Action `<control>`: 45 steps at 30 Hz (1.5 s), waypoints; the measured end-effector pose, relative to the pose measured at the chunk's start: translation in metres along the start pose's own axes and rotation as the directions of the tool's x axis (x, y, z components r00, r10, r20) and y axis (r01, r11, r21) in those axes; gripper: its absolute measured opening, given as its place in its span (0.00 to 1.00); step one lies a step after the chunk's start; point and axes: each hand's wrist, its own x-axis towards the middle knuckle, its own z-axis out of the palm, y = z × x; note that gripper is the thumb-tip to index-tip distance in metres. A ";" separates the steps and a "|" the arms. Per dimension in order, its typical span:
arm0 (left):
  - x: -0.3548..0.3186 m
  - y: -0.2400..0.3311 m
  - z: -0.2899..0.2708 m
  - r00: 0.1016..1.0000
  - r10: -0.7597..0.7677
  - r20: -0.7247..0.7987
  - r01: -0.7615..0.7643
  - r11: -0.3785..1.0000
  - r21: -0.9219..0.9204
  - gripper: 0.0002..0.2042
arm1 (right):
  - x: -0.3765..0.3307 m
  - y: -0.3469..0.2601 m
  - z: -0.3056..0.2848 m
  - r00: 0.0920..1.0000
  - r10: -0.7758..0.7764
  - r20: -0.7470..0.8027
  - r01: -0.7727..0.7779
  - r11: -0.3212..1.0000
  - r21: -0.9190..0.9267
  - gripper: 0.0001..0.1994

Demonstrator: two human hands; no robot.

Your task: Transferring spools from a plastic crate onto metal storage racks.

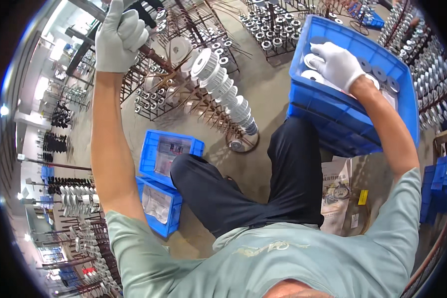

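Observation:
My left hand, in a white glove, is raised at the upper left and closed round the rusty upright of a hanging rack. Short prongs stick out along that rack, and a row of silvery toothed pulleys hangs on it, reaching down to its round base. At the upper right, my right hand, also gloved, reaches into a blue crate. Its fingers are curled on the edge of a round metal pulley; the palm side is hidden. Other round metal parts with centre holes lie around it in the crate.
Two smaller blue crates with sheets lining them stand on the floor by my left leg. Racks loaded with metal rings stand behind and along both sides. A printed sack lies by my right leg.

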 end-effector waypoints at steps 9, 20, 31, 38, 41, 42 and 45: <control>0.021 -0.016 -0.005 0.718 0.254 -0.648 0.064 0.903 0.424 0.12 | 0.062 -0.139 -0.020 0.989 0.150 0.018 -0.140 0.867 0.478 0.26; -0.097 -0.169 0.112 0.614 0.532 -0.584 0.387 0.442 0.809 0.16 | 0.110 -0.180 0.050 0.982 0.185 0.036 -0.154 0.679 0.718 0.38; -0.070 -0.177 0.071 0.583 0.292 -0.758 0.539 0.559 0.630 0.21 | 0.118 -0.185 0.045 0.956 0.272 0.114 -0.258 0.587 0.767 0.37; -0.076 -0.184 0.062 0.618 0.337 -0.710 0.541 0.473 0.695 0.17 | 0.115 -0.188 0.053 0.943 0.324 0.072 -0.239 0.513 0.825 0.34; -0.074 -0.176 0.074 0.600 0.293 -0.744 0.634 0.392 0.666 0.15 | 0.113 -0.190 0.053 0.946 0.323 -0.006 -0.198 0.594 0.780 0.32; -0.071 -0.174 0.077 0.594 0.279 -0.755 0.661 0.365 0.655 0.14 | 0.112 -0.191 0.053 0.946 0.322 -0.033 -0.184 0.622 0.761 0.32; -0.070 -0.172 0.081 0.587 0.272 -0.762 0.668 0.368 0.646 0.13 | 0.105 -0.200 0.044 0.936 0.349 -0.039 -0.185 0.585 0.790 0.30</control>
